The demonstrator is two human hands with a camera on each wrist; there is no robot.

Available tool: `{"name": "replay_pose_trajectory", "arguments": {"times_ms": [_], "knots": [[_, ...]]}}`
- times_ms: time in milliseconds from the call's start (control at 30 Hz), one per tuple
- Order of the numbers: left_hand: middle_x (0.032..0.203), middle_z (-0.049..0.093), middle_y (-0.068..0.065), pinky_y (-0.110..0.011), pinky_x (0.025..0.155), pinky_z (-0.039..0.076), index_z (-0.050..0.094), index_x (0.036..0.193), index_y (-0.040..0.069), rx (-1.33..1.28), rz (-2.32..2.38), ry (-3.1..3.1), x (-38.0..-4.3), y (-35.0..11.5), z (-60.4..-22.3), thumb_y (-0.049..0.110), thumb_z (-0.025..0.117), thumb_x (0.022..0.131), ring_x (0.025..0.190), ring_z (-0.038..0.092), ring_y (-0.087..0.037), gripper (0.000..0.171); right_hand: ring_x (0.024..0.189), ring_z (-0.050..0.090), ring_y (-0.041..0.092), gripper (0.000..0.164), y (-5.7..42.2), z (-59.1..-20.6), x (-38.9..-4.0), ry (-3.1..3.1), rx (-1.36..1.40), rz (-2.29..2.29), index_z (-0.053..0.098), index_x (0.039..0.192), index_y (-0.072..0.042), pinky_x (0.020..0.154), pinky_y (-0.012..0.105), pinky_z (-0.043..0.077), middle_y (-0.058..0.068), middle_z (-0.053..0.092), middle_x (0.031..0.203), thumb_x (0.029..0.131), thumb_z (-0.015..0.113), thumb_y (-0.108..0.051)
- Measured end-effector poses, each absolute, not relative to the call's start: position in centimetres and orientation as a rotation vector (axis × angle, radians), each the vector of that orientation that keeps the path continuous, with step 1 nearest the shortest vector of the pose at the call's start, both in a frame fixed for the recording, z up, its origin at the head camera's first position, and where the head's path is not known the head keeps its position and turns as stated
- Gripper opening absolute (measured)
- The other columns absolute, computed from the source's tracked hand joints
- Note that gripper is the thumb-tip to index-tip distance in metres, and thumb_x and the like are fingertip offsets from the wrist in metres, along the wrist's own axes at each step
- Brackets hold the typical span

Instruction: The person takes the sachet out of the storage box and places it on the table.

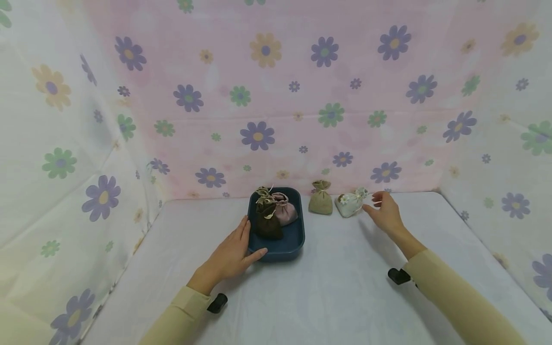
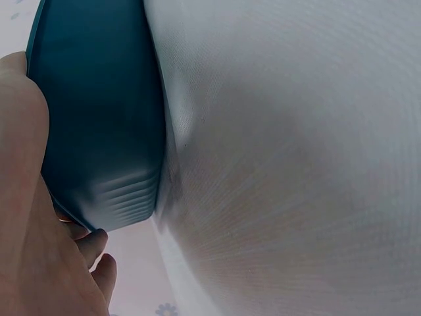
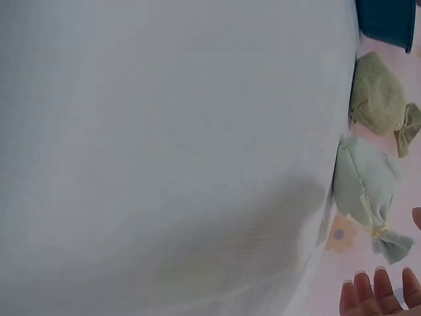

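Note:
My left hand (image 1: 230, 250) rests against the near left corner of a dark blue plastic tub (image 1: 294, 244), fingers stretched along its left side and thumb on the front rim. Inside the tub are a dark brown drawstring pouch (image 1: 268, 227) and a pink drawstring pouch (image 1: 285, 214), with a greenish-gold gathered top behind the brown one. My right hand (image 1: 385, 214) is beside the tied neck of a pale mint pouch (image 1: 350, 205) with a white flower, thumb and fingers apart around nothing. In the right wrist view, that mint pouch (image 3: 365, 181) lies just beyond the fingertips (image 3: 381, 289).
An olive-green pouch (image 1: 321, 203) stands between the tub and the mint pouch. A white cloth (image 1: 336, 287) covers the table. Flower-printed curtains (image 1: 276, 96) rise directly behind and on both sides. Black wrist cameras (image 1: 217, 303) sit under both forearms.

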State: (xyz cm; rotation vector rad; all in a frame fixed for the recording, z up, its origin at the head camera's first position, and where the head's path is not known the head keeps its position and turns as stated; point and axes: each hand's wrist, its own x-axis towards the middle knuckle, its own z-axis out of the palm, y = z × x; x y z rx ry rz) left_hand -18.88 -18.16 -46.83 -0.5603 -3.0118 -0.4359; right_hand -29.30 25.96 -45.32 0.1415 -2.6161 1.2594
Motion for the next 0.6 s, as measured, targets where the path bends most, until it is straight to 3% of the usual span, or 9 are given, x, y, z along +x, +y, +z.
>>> {"name": "replay_pose_trajectory", "arguments": {"times_ms": [300,600], "knots": [[0.171,0.001,-0.018,-0.052,0.122,0.027,0.010,0.162,-0.004,-0.550,-0.439,-3.020,-19.0,-18.1,-46.7,0.082,0.034,0.094,0.155,0.020,-0.037,0.112,0.135,0.044,0.045,0.069,25.7,-45.7,-31.3,-2.686,-0.102,1.581,0.032,0.149,0.012,0.109,0.052,0.042,0.032,0.043,0.146,0.103,0.060,-0.031],[0.171,0.002,-0.018,-0.052,0.122,0.027,0.010,0.162,-0.004,-0.547,-0.436,-3.022,-19.0,-18.2,-46.9,0.082,0.034,0.094,0.155,0.020,-0.037,0.112,0.135,0.045,0.034,0.064,24.7,-46.9,-32.8,-2.539,-0.189,1.838,0.038,0.152,0.009,0.111,0.043,0.041,0.027,0.046,0.149,0.105,0.058,-0.029]]}}
